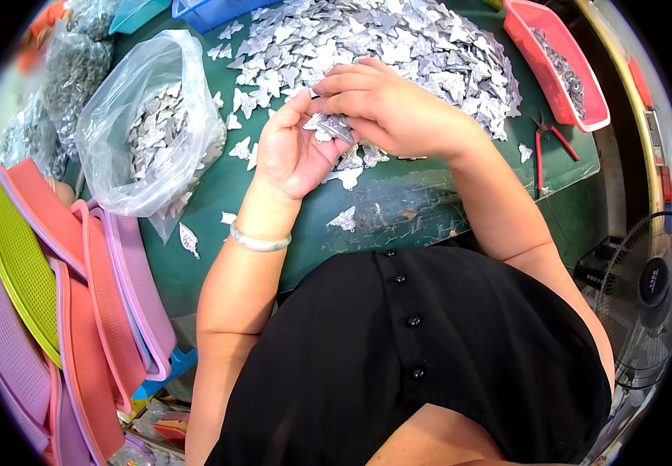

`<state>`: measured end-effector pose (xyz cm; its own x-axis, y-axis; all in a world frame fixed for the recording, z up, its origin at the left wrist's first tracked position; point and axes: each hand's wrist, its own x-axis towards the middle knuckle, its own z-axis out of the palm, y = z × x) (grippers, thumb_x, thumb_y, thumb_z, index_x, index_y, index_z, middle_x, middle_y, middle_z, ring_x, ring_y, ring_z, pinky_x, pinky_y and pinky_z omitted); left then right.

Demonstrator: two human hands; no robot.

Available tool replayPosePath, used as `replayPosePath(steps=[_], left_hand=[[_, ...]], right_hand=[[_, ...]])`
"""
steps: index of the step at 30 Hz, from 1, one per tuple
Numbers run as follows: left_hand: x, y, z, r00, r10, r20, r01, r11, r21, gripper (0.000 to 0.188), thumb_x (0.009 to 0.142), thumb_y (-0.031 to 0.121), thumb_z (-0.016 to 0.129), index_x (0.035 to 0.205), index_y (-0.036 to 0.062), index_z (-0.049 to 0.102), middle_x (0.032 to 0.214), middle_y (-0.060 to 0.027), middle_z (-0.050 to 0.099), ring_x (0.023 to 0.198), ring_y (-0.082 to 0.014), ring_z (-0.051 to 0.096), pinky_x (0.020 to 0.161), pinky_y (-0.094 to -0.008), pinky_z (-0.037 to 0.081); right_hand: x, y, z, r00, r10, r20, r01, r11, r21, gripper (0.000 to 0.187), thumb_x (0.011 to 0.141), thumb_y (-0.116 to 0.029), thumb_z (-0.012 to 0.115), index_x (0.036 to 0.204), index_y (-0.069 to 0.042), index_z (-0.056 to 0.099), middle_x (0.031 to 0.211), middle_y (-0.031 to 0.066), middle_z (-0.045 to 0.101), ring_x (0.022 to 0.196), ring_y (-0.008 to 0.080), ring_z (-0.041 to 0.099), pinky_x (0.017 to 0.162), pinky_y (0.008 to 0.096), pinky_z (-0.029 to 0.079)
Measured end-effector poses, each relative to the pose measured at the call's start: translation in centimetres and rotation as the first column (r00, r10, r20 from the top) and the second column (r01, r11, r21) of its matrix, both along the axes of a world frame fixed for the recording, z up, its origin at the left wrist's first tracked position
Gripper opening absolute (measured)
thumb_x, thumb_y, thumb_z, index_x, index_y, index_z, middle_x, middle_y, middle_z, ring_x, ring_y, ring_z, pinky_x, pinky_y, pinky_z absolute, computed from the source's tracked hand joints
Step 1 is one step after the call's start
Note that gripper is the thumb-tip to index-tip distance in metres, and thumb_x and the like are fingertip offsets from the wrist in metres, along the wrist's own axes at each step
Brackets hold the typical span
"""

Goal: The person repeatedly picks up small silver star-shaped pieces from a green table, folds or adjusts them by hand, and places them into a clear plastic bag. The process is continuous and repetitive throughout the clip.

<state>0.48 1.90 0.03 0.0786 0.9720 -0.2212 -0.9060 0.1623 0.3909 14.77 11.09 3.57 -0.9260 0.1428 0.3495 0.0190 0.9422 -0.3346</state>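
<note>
Pieces (328,126), flat and silver-grey, lie as a small cluster in the left hand (291,159), just on the near side of a large heap (383,46) of similar pieces on the green desk (313,241). Left grip: palm turned up, fingers partly closed, cluster held. Right hand (390,113): extends from the right, fingers bent over the cluster toward the left fingertips; grip partly curled, and whether it pinches a piece cannot be told. Left wrist (276,206) bears a pale bangle (261,242). Loose pieces (348,177) lie beneath and beside the hands; one single piece (344,219) rests near the desk's front edge, where the surface is scratched. To the left, a clear plastic bag (177,58) stands open, partly filled with like pieces; a leaf-shaped piece (188,241) lies just in front of it. To the right, red-handled pliers (539,159) lie with handles spread, near a red basket (596,122) containing small grey items (560,74). Perforated baskets (21,272) in purple, green and coral are stacked at the far left; a black fan (654,282) stands at lower right, beyond the desk.
</note>
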Motion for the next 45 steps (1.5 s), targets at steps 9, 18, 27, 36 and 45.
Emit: replayPosePath(steps=[9, 18, 27, 36, 45], left_hand=[[-0.1, 0.1, -0.4, 0.998, -0.051, 0.033, 0.049, 0.998, 0.044, 0.032, 0.091, 0.025, 0.036, 0.113, 0.0037, 0.045, 0.105, -0.0111, 0.055, 0.096, -0.0261, 0.055, 0.080, -0.0419, 0.046], [0.5, -0.4, 0.6, 0.997, -0.013, 0.073, 0.011, 0.999, 0.037, 0.037, 0.091, 0.022, 0.038, 0.117, -0.0039, 0.038, 0.114, -0.0180, 0.049, 0.110, -0.0350, 0.046, 0.094, -0.0545, 0.035], [-0.9, -0.6, 1.2, 0.990, 0.039, 0.138, -0.043, 0.999, 0.030, 0.026, 0.088, 0.013, 0.040, 0.105, -0.0066, 0.045, 0.108, -0.0196, 0.051, 0.101, -0.0313, 0.050, 0.092, -0.0508, 0.040], [-1.4, -0.5, 2.2, 0.991, 0.134, 0.018, -0.134, 0.991, 0.015, 0.023, 0.086, 0.010, 0.042, 0.100, -0.0078, 0.048, 0.102, -0.0207, 0.054, 0.098, -0.0318, 0.053, 0.092, -0.0510, 0.040], [-3.4, -1.7, 5.3, 0.976, 0.208, 0.062, -0.215, 0.968, 0.129, 0.033, 0.086, 0.007, 0.041, 0.111, -0.0139, 0.039, 0.119, -0.0302, 0.041, 0.115, -0.0394, 0.039, 0.097, -0.0505, 0.035]], right_hand=[[-0.3, 0.3, 1.2, 0.995, 0.060, 0.079, -0.064, 0.996, 0.060, 0.037, 0.065, -0.002, 0.058, 0.102, -0.004, 0.057, 0.109, 0.0108, 0.054, 0.106, 0.0287, 0.048, 0.092, 0.0389, 0.035], [0.4, 1.5, 0.1, 0.961, -0.067, -0.269, -0.249, 0.213, -0.945, 0.026, 0.083, -0.008, 0.053, 0.108, 0.002, 0.054, 0.108, 0.0156, 0.057, 0.104, 0.0222, 0.053, 0.092, 0.0365, 0.040], [2.0, 2.3, 0.3, 0.854, -0.127, -0.505, -0.520, -0.145, -0.842, 0.034, 0.085, -0.013, 0.053, 0.114, 0.004, 0.049, 0.113, 0.0205, 0.052, 0.112, 0.0318, 0.046, 0.101, 0.0451, 0.030], [2.6, 1.5, 0.1, 0.834, -0.138, -0.533, -0.550, -0.276, -0.788, 0.039, 0.088, -0.024, 0.049, 0.115, 0.003, 0.048, 0.103, 0.0191, 0.058, 0.084, 0.0232, 0.060, 0.072, 0.0314, 0.050], [3.2, 0.9, 0.7, 0.862, -0.154, -0.483, -0.507, -0.247, -0.826, 0.039, 0.091, -0.026, 0.044, 0.112, 0.006, 0.049, 0.094, 0.0169, 0.060, 0.077, 0.0206, 0.060, 0.066, 0.0282, 0.050]])
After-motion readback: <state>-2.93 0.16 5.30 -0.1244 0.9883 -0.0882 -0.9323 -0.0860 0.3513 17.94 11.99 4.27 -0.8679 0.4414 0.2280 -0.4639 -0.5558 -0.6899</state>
